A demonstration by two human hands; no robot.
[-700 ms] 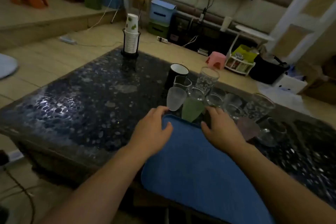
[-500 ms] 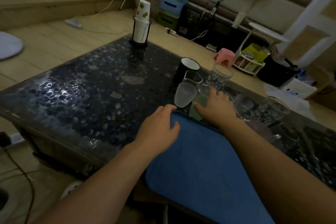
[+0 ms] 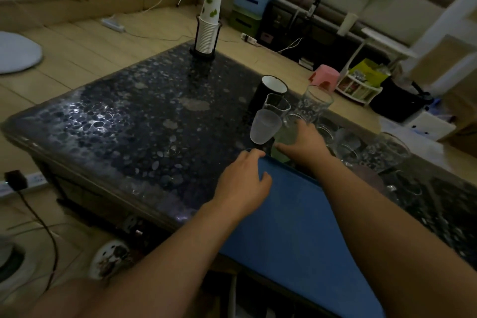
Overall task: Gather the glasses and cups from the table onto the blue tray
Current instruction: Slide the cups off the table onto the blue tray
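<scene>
The blue tray lies on the dark speckled table and juts over its near edge. My left hand rests palm-down on the tray's far left corner, fingers spread. Just beyond the tray, my right hand wraps around a pale green cup. A frosted glass stands right beside it to the left. Behind are a clear glass, a black mug with a white inside and a patterned tumbler. Several more clear glasses crowd to the right.
A holder with stacked paper cups stands at the table's far corner. A pink stool, storage boxes and cables lie on the floor beyond. A power strip with a plug sits on the floor at left.
My right hand has reached forward from the tray's far edge and closed around the green cup. The left hand stays on the tray corner. The view has shifted.
</scene>
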